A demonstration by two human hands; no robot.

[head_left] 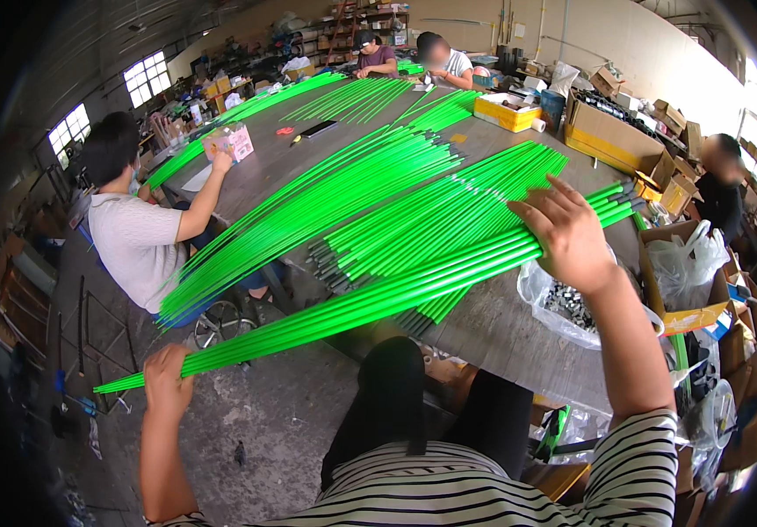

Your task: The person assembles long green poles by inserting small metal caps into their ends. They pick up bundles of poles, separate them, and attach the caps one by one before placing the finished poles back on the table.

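Left hand (168, 379): well out to the left of the left knee (390, 362), fingers curled closed. Left forearm (161, 457) bare, near upright. Right hand (561, 233): right of same knee and farther forward, back upward, fingers parted, loosely bent; palm hidden. Right forearm (626, 338) bare, leaning kneeward.

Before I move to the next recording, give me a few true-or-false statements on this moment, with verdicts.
1. The left hand grips the bundle of green rods near its left end. True.
2. The right hand is clear of the bundle of green rods. False: it lies across it, toward the grey tips.
3. A co-worker's hand is at the pink box. True.
4. The dark phone is covered by rods. False: it lies uncovered on the table.
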